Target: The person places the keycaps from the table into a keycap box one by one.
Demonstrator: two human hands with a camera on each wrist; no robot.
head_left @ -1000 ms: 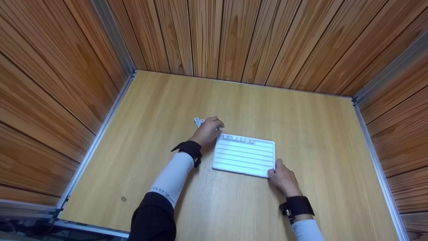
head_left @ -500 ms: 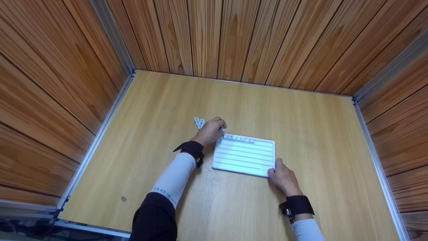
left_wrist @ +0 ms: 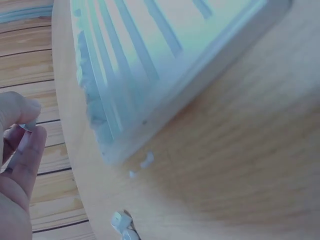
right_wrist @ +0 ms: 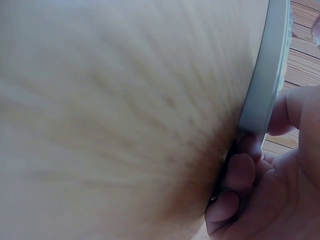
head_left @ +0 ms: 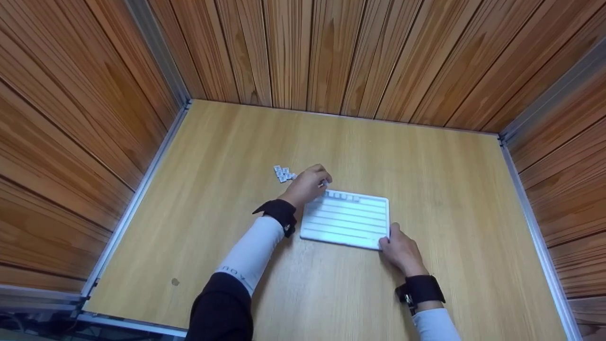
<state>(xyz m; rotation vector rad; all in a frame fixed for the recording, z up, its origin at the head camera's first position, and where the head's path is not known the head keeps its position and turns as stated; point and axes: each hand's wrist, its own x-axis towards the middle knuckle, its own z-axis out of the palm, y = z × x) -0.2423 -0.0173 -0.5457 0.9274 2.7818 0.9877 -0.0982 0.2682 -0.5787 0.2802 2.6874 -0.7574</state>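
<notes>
A white board with raised parallel ridges [head_left: 345, 222] lies on the wooden table, with a row of small white tiles [head_left: 348, 197] along its far edge. Over the board's far left corner, my left hand [head_left: 305, 185] pinches one small pale tile [left_wrist: 29, 124] between thumb and finger. My right hand [head_left: 403, 251] grips the board's near right corner, thumb on top and fingers against the side, as the right wrist view shows. Just left of my left hand several loose white tiles [head_left: 282, 174] lie in a small cluster on the table.
Wood-panelled walls [head_left: 326, 57] enclose the table [head_left: 227, 142] at the back and both sides, with metal strips [head_left: 137, 199] along the edges. A small dark spot [head_left: 175, 281] marks the tabletop at the front left.
My left hand has moved right along the board's far edge with the tile, uncovering more of the loose cluster and covering the left end of the row. My right hand stays at its corner.
</notes>
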